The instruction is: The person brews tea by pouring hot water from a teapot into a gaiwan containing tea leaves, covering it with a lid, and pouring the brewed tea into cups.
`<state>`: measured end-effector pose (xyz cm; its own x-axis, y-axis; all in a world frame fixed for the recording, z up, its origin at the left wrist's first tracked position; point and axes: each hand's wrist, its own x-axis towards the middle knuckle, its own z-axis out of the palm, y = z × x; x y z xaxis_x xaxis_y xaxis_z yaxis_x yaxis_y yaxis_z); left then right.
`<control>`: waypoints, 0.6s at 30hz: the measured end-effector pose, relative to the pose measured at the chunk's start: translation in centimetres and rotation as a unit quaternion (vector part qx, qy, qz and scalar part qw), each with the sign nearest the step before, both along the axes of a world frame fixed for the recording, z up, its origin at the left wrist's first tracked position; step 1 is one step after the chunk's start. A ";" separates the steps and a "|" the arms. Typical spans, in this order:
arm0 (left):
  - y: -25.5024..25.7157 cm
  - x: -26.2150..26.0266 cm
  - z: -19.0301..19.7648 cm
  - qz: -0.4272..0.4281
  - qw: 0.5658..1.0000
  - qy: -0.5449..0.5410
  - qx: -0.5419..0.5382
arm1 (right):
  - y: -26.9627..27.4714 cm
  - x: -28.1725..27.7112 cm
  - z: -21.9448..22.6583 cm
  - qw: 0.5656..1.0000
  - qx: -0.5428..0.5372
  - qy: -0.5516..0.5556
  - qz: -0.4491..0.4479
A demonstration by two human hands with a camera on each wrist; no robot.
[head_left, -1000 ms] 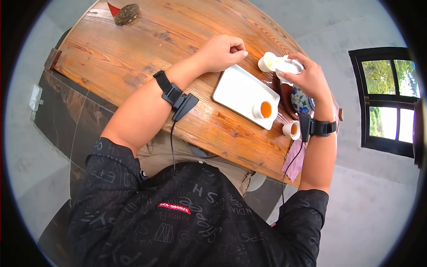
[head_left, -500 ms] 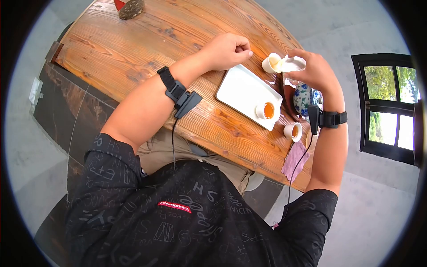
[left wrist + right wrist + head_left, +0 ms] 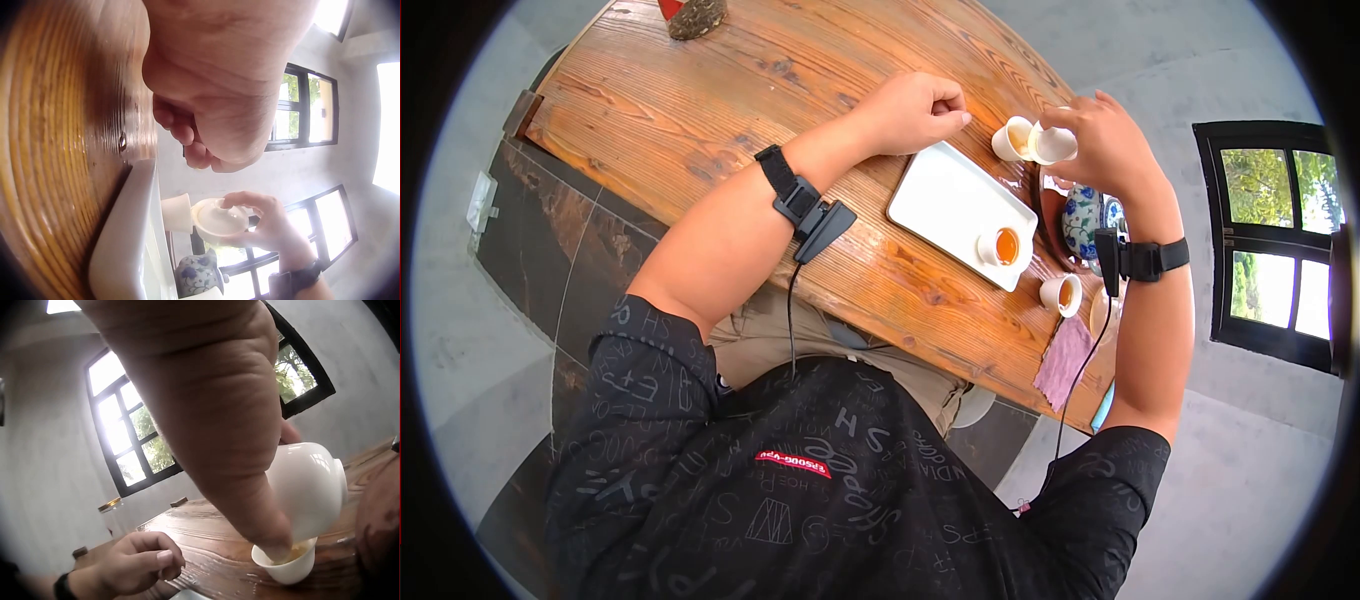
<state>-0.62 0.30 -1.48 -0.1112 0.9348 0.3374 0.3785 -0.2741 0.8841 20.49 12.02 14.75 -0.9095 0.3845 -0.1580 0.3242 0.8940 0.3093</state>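
Observation:
My right hand [image 3: 1112, 145] grips a white gaiwan [image 3: 1055, 148] and holds it tipped on its side, fingers and thumb around its rim. The gaiwan's mouth is right at a small white cup [image 3: 1006, 142] that stands on the wood and has pale yellow liquid in it. In the right wrist view the bowl's foot points away to the right, and the thumb partly hides the cup [image 3: 286, 570]. Beyond the far end of a white tray [image 3: 940, 205], my left hand [image 3: 910, 115] rests at the table with its fingers loosely curled, holding nothing.
On the tray sits a cup of amber tea [image 3: 1004, 246]; another cup [image 3: 1052, 294] stands beside it. A blue-and-white teapot [image 3: 1082, 220] is below the right wrist, near a pink cloth [image 3: 1063, 362]. A dark brown lump [image 3: 697, 18] lies at the far left.
My right hand has turned over and tipped the gaiwan further toward the small cup, its wrist swinging outward to the right. The left hand stays nearly where it was.

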 end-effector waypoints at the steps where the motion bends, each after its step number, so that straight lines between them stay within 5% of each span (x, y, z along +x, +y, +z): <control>1: 0.0 0.0 0.0 0.001 1.000 0.001 0.000 | 0.0 -0.1 0.0 1.000 0.000 0.000 0.000; 18: -0.1 0.0 0.3 0.005 1.000 0.010 -0.014 | -0.8 -0.5 0.8 0.989 0.114 -0.015 0.089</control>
